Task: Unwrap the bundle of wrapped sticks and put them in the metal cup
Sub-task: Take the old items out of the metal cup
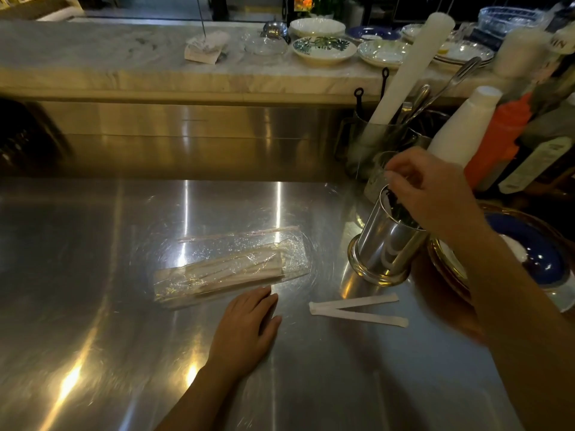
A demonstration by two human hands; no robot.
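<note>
A clear plastic bundle of paper-wrapped sticks (231,270) lies on the steel counter (93,306), with one thin stick (239,234) loose just behind it. Two white paper-wrapped sticks (357,310) lie in a V to the right of my left hand (249,321), which rests flat on the counter just in front of the bundle, holding nothing. The metal cup (384,244) stands at the right with dark sticks inside. My right hand (435,194) hovers over the cup's mouth, fingers pinched downward; what they hold is hidden.
Behind the cup stands a glass holder (373,144) with cutlery and a tall white roll. White cups, an orange bottle and dark bottles crowd the right. A blue plate (529,259) sits beside the cup. Bowls and plates line the marble ledge (124,73) at the back.
</note>
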